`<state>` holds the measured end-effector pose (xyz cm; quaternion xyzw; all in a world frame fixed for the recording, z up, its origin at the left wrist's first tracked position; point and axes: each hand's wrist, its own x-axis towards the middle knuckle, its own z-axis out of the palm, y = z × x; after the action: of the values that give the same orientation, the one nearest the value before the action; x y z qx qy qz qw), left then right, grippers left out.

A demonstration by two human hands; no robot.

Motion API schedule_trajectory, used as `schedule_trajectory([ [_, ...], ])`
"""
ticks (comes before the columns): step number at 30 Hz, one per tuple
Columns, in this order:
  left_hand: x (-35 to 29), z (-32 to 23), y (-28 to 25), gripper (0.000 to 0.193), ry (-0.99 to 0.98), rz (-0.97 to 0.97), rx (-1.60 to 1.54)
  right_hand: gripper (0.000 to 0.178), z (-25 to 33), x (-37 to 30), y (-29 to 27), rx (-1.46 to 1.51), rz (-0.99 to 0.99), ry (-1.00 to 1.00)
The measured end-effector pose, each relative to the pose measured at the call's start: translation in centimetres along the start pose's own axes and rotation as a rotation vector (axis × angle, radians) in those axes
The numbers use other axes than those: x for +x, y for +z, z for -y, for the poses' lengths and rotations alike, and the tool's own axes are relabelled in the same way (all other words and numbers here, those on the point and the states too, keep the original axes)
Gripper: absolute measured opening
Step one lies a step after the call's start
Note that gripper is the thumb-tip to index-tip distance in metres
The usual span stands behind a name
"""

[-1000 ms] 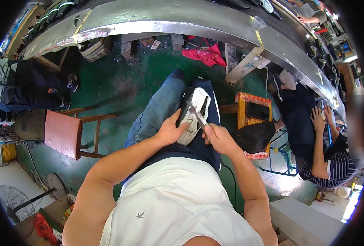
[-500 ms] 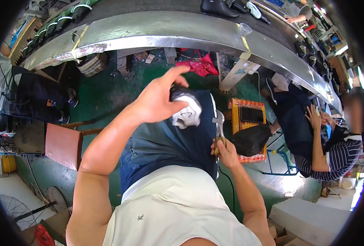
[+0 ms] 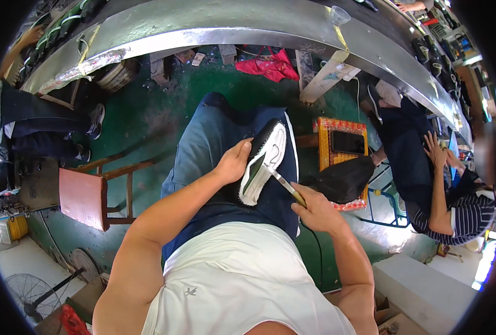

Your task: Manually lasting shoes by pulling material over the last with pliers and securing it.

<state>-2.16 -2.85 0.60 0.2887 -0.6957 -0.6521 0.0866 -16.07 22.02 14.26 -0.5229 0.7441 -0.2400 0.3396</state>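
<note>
Sole side up across my thighs lies a shoe upper on a last (image 3: 266,156), with a dark edge and a pale white underside. My left hand (image 3: 235,162) is closed around its left side, thumb on top. My right hand (image 3: 315,207) grips the yellowish handles of metal pincers (image 3: 282,181). Their tip touches or hovers just over the middle of the underside; I cannot tell which. Whether the jaws are parted is too small to see.
Ahead runs a long metal-edged bench (image 3: 203,34). To the right, a phone (image 3: 347,142) and a black bag (image 3: 343,178) lie on an orange-patterned stool (image 3: 326,125). A red-topped stool (image 3: 83,198) stands left. Another person (image 3: 449,209) sits at the right.
My left hand has lowered the shoe onto my lap and turned it so its underside lies lengthwise. My right hand has brought the pincers from beside my thigh to the shoe.
</note>
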Motion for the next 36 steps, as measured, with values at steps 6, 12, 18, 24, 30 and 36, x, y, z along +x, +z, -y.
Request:
schedule_trajectory([
  [6,-1.2,-2.3,0.7,0.05,0.145,-0.065,0.334,0.05,2.6,3.8,-3.7,-0.142,0.288,0.209],
  [12,-1.7,-2.1,-1.0,0.056,0.165,0.094,0.364,0.038,3.0,8.9,-8.4,-0.054,0.633,0.302],
  [18,0.1,-2.2,-3.1,0.074,0.129,0.312,0.223,0.028,-1.8,11.9,-8.5,-0.33,0.579,0.11],
  [24,2.8,-2.6,-4.0,0.105,-0.041,0.457,0.053,0.028,-10.4,14.5,-5.8,-0.21,0.364,-0.3],
  [30,5.1,-4.3,-4.2,0.116,-0.061,0.498,0.159,0.03,-11.9,13.6,-4.2,-0.056,0.154,-0.318],
  [36,6.5,-5.1,-2.5,0.117,-0.056,0.506,0.194,0.041,-10.3,9.2,-4.7,0.332,0.229,0.032],
])
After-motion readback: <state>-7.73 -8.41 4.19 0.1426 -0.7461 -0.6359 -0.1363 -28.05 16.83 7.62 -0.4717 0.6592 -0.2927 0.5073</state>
